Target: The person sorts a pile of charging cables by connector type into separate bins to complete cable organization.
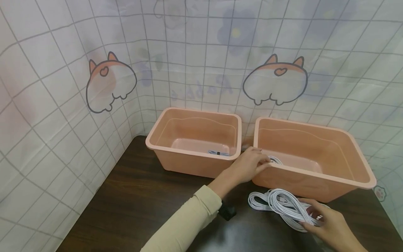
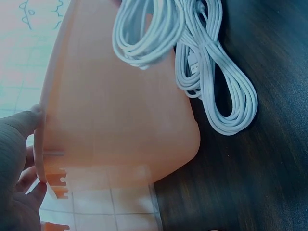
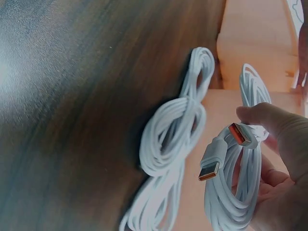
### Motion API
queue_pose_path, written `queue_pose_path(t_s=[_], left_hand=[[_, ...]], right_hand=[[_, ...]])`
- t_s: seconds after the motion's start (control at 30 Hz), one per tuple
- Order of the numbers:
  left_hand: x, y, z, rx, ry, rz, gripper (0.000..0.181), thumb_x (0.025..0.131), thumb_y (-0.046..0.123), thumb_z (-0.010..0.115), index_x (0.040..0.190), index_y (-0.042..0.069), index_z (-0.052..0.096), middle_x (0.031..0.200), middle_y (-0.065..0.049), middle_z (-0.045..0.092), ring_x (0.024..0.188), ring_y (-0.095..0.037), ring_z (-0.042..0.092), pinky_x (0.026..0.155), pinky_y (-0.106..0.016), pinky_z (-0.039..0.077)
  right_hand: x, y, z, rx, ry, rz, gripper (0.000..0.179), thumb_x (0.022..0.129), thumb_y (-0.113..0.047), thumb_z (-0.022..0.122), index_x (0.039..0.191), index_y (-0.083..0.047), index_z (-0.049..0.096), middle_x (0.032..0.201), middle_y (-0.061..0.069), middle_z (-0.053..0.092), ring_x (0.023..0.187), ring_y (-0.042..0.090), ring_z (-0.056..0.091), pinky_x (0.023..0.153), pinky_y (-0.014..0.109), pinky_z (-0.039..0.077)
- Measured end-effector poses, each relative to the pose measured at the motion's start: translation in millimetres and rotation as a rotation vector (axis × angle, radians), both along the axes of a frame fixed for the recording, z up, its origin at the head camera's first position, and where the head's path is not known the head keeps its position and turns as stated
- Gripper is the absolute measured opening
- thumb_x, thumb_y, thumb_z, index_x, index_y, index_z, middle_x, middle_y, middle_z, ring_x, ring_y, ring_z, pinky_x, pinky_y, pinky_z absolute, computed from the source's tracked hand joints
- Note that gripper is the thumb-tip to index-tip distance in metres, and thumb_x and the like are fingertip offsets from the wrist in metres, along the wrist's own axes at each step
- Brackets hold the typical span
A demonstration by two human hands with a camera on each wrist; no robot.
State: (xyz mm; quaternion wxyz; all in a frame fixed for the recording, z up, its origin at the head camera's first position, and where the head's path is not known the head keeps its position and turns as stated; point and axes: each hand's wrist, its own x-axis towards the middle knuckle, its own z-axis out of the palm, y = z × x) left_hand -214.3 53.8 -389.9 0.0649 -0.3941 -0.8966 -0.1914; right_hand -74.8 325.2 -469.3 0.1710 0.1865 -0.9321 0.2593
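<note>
My left hand grips the rim of the right peach plastic bin at its front left corner. In the left wrist view, the thumb lies on one side of that rim and the fingers on the other. A coiled white USB cable is held in my right hand, raised in front of this bin. Both its plugs show in the right wrist view, one with an orange inside. Under it, more coiled white cable lies on the dark table. Another white coil sits inside the right bin, by my left fingertips.
A second peach bin stands to the left, with a small bundled cable inside. A black object lies on the dark wood table, partly behind my left forearm. A printed grid curtain hangs behind the bins.
</note>
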Motion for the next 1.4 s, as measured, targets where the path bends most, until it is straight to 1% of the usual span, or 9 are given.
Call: queue_pose_path(t_s=[0.33, 0.53, 0.73, 0.9, 1.0, 1.13, 1.2, 1.33, 1.4], left_hand=[[-0.5, 0.6, 1.3, -0.001, -0.011, -0.008, 0.025, 0.108, 0.03, 0.063, 0.118, 0.016, 0.081, 0.116, 0.004, 0.079, 0.127, -0.018, 0.063, 0.118, -0.026, 0.037], [-1.4, 1.1, 1.0, -0.017, -0.005, -0.004, 0.025, 0.108, 0.031, 0.062, 0.118, 0.017, 0.081, 0.115, 0.006, 0.079, 0.128, -0.017, 0.062, 0.118, -0.026, 0.037], [-0.9, 0.6, 0.8, -0.019, -0.004, -0.001, 0.024, 0.108, 0.03, 0.062, 0.117, 0.017, 0.081, 0.116, 0.006, 0.079, 0.13, -0.018, 0.062, 0.119, -0.025, 0.037], [-0.4, 0.6, 1.8, -0.028, 0.001, 0.001, 0.024, 0.109, 0.031, 0.062, 0.117, 0.018, 0.081, 0.115, 0.006, 0.079, 0.127, -0.016, 0.063, 0.117, -0.024, 0.037], [-0.3, 0.8, 2.2, -0.031, -0.007, 0.006, 0.025, 0.109, 0.031, 0.062, 0.118, 0.018, 0.081, 0.116, 0.006, 0.078, 0.127, -0.017, 0.062, 0.117, -0.024, 0.037], [-0.4, 1.2, 2.4, -0.027, -0.022, 0.008, 0.025, 0.109, 0.031, 0.062, 0.118, 0.018, 0.081, 0.119, 0.005, 0.078, 0.13, -0.018, 0.061, 0.118, -0.025, 0.037], [-0.5, 1.2, 2.3, -0.022, -0.024, 0.006, 0.025, 0.108, 0.031, 0.062, 0.118, 0.018, 0.081, 0.119, 0.005, 0.078, 0.131, -0.019, 0.061, 0.118, -0.025, 0.037], [-0.5, 1.1, 2.7, -0.018, -0.03, 0.004, 0.025, 0.108, 0.031, 0.062, 0.119, 0.017, 0.081, 0.12, 0.005, 0.078, 0.133, -0.02, 0.06, 0.119, -0.025, 0.037], [-0.3, 1.0, 3.2, -0.021, -0.032, 0.007, 0.025, 0.108, 0.031, 0.062, 0.119, 0.017, 0.081, 0.119, 0.005, 0.078, 0.132, -0.02, 0.06, 0.119, -0.025, 0.037]], right_hand=[[-0.4, 6, 23.7, 0.015, 0.013, -0.004, 0.068, 0.053, 0.001, 0.099, 0.115, -0.003, 0.072, 0.08, -0.014, 0.066, 0.073, -0.009, 0.057, 0.058, 0.016, 0.049], [-2.4, 8, 38.5, 0.002, 0.058, 0.016, 0.073, 0.051, 0.006, 0.098, 0.118, -0.005, 0.07, 0.084, -0.015, 0.068, 0.073, -0.008, 0.056, 0.062, 0.007, 0.043], [-4.4, 9, 52.7, -0.001, 0.031, 0.007, 0.073, 0.052, 0.007, 0.098, 0.119, -0.004, 0.07, 0.085, -0.008, 0.071, 0.077, -0.012, 0.06, 0.068, 0.0, 0.045], [-7.5, 13, 64.7, -0.017, 0.005, -0.01, 0.072, 0.054, 0.005, 0.099, 0.12, 0.0, 0.069, 0.082, -0.009, 0.07, 0.077, -0.014, 0.06, 0.067, 0.001, 0.045], [-10.7, 15, 74.2, -0.008, -0.013, -0.015, 0.075, 0.057, 0.002, 0.099, 0.126, -0.001, 0.068, 0.084, -0.005, 0.072, 0.077, -0.013, 0.059, 0.064, 0.003, 0.046], [-19.0, 18, 85.8, 0.003, 0.006, -0.007, 0.071, 0.059, 0.002, 0.099, 0.124, 0.0, 0.068, 0.085, 0.002, 0.073, 0.076, -0.013, 0.058, 0.063, 0.004, 0.046], [-23.1, 20, 90.5, -0.011, 0.012, -0.004, 0.068, 0.06, 0.003, 0.098, 0.122, 0.0, 0.069, 0.083, 0.0, 0.072, 0.076, -0.012, 0.058, 0.064, 0.003, 0.046], [-31.0, 21, 99.5, -0.052, -0.024, -0.022, 0.065, 0.064, 0.006, 0.096, 0.122, 0.003, 0.068, 0.081, -0.017, 0.066, 0.077, -0.014, 0.056, 0.065, 0.001, 0.045], [-36.2, 21, 104.6, -0.066, -0.041, -0.028, 0.065, 0.066, 0.006, 0.095, 0.124, 0.004, 0.068, 0.082, -0.021, 0.066, 0.077, -0.014, 0.056, 0.066, 0.001, 0.045]])
